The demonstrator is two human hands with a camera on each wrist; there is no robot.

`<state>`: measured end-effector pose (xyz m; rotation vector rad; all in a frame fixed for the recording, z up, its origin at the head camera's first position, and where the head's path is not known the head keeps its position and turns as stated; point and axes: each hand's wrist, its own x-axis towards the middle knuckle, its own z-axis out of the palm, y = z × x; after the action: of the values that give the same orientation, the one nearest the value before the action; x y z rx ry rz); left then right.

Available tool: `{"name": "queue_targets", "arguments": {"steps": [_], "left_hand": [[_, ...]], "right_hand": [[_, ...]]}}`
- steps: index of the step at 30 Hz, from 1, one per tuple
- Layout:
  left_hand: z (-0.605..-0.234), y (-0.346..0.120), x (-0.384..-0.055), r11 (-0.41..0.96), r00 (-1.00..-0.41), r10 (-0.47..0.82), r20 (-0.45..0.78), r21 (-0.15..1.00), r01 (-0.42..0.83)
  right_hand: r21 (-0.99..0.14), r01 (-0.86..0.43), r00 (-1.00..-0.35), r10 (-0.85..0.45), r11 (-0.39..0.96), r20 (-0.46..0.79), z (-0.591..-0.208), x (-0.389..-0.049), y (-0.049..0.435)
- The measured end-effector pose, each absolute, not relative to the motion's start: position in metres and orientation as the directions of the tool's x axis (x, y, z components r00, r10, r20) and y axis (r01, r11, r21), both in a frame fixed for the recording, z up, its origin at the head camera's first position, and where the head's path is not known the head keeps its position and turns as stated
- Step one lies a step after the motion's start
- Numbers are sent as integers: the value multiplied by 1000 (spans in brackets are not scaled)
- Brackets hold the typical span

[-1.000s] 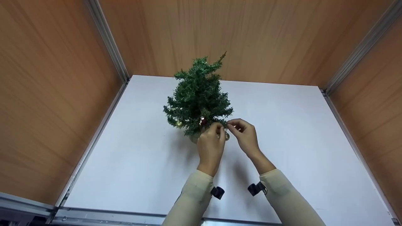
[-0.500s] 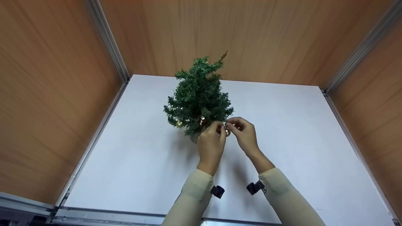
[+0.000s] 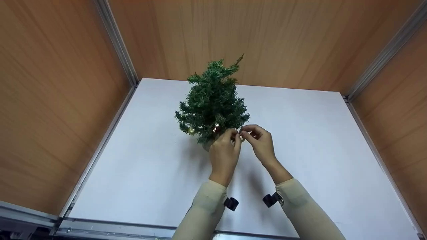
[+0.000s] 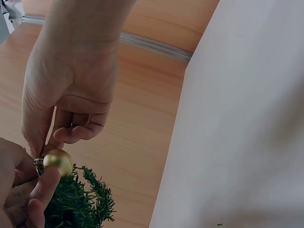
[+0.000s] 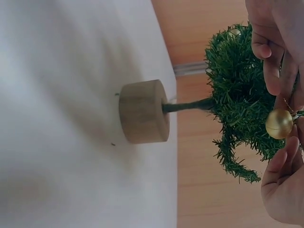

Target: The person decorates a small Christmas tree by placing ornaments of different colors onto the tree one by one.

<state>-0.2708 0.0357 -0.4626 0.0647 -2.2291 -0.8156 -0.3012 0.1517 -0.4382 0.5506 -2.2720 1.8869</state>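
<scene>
A small artificial Christmas tree (image 3: 211,100) stands on the white table, its round wooden base (image 5: 145,111) showing in the right wrist view. My left hand (image 3: 224,153) is at the tree's lower right, thumb and forefinger pinching the end of a branch. Close beside it my right hand (image 3: 263,145) pinches the thin gold string of a gold bauble (image 5: 279,123). In the left wrist view the bauble (image 4: 58,162) hangs between the two hands, with a left fingertip right at its surface. The fingers partly hide the loop and the branch tip.
Another gold bauble (image 3: 191,130) and a shiny reddish ornament (image 3: 216,128) hang low on the tree. Wooden panels (image 3: 267,40) with metal rails enclose the white table (image 3: 133,173). Small dark specks (image 5: 113,144) lie near the base.
The bauble between the hands has risen closer to the fingers. My right hand has shifted slightly upward, while the left hand has stayed nearly in place.
</scene>
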Motion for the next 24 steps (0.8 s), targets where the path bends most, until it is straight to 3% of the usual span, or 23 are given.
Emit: {"name": "queue_targets", "arguments": {"steps": [14, 24], "left_hand": [[-469, 38, -261, 788, -719, -244, 651, 565, 244], [-473, 29, -256, 681, -778, -151, 610, 634, 366]], "right_hand": [[-927, -315, -944, -165, 203, 285, -440, -298, 160], [-923, -307, -950, -129, 233, 283, -441, -305, 177]]}}
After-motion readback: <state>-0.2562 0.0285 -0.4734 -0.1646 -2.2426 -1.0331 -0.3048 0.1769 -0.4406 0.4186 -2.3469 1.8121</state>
